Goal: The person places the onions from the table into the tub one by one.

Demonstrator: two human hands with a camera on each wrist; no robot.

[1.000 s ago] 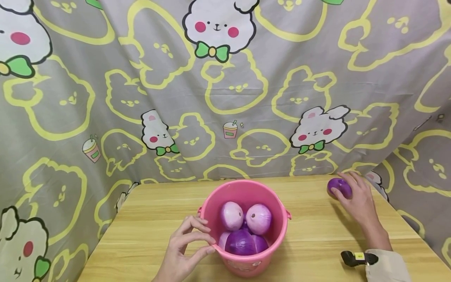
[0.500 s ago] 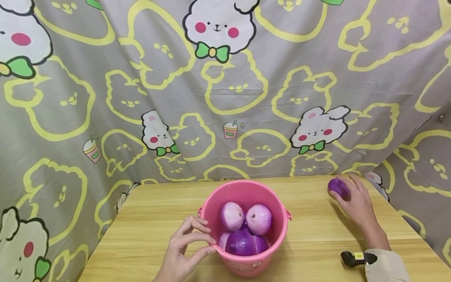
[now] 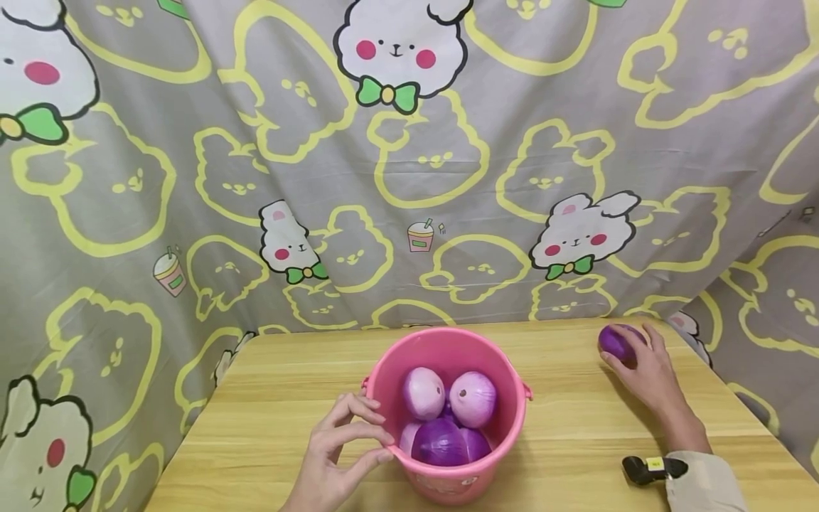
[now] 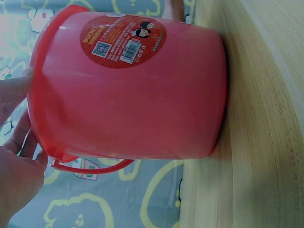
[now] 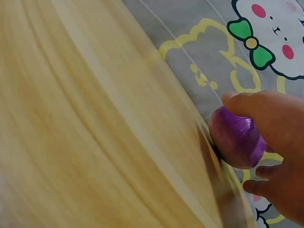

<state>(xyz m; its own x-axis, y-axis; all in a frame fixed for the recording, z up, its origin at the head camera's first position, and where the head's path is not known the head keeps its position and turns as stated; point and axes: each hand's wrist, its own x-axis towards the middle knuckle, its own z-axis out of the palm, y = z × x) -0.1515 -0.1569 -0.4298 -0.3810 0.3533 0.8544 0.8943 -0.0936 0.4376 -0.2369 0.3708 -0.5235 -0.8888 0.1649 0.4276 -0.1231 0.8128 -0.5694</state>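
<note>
A pink bucket (image 3: 451, 486) stands upright at the front middle of the table, holding several purple onions (image 3: 441, 442). Two paler peeled ones lie uppermost. My left hand (image 3: 329, 449) grips its left rim between thumb and fingers. From the side, the left wrist view has the bucket wall (image 4: 133, 109) with a red label, and the fingers at its rim. At the back right, my right hand (image 3: 651, 375) holds a single purple onion (image 3: 612, 344) with the thumb on one side and fingers over the other. Close by the table edge, that onion (image 5: 232, 140) shows its dark skin.
The wooden table (image 3: 288, 384) runs back to a grey cartoon-print curtain (image 3: 397, 178), which hangs behind and along both sides. The bucket's handle (image 4: 97, 169) hangs down its outside. A black wrist device (image 3: 654, 469) sits at the right sleeve (image 3: 704, 483).
My right hand's fingers have shifted over the onion at the back right, and the onion has turned slightly in place. My left hand and the bucket have stayed put.
</note>
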